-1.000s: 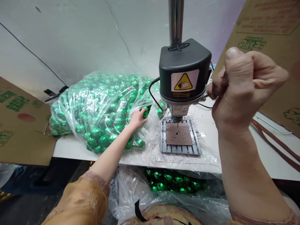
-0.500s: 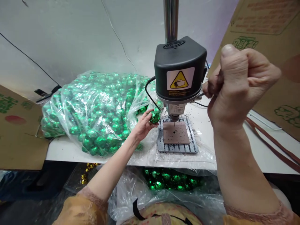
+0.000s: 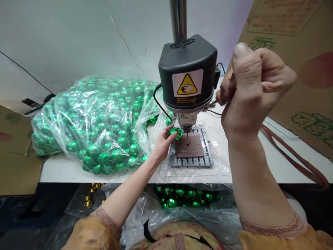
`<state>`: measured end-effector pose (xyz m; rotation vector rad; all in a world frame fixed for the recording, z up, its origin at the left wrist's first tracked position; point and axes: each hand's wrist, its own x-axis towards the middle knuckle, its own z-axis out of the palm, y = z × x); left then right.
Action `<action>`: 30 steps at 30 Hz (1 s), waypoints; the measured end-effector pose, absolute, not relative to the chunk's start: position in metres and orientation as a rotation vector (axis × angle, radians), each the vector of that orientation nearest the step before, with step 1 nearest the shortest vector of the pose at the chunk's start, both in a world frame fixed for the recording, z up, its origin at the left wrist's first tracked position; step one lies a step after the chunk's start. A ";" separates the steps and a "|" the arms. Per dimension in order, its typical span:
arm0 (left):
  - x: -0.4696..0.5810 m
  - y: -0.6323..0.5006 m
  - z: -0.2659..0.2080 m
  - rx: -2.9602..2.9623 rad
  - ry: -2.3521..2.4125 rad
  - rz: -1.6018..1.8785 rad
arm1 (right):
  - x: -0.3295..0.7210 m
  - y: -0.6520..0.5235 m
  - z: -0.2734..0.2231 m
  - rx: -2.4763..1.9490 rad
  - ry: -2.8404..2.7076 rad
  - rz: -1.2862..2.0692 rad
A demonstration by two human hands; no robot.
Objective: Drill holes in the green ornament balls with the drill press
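My left hand (image 3: 164, 142) pinches a shiny green faceted ball (image 3: 176, 133) between thumb and fingers. The ball is over the left edge of the drill press base (image 3: 210, 160), just left of the thin drill bit (image 3: 187, 136). Below the bit lies a brown square plate (image 3: 196, 147) with a dark hole in it. Raised at the right of the black drill press head (image 3: 187, 66), my right hand (image 3: 249, 90) is closed in a fist around its handle, which the fingers mostly hide.
A large clear bag of green balls (image 3: 104, 121) lies on the white table (image 3: 65, 172) at left. Another open bag of green balls (image 3: 184, 196) sits below the table edge. Cardboard boxes (image 3: 299, 69) flank both sides. A brown strap (image 3: 293, 156) lies at right. Dark shavings surround the base.
My left hand has carried the green ball from beside the bag opening rightward, closer to the drill bit. My right hand keeps its raised grip. The view has shifted slightly.
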<state>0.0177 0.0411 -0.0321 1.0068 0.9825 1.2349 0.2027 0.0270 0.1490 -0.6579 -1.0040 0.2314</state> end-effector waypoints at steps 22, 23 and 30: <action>0.028 0.042 -0.064 1.475 0.841 1.132 | 0.203 0.031 0.147 -0.645 -1.047 0.174; 0.029 0.042 -0.065 1.483 0.825 1.124 | 0.203 0.032 0.147 -0.632 -1.048 0.164; 0.034 0.039 -0.072 1.389 0.773 1.180 | 0.204 0.032 0.144 -0.649 -1.103 0.069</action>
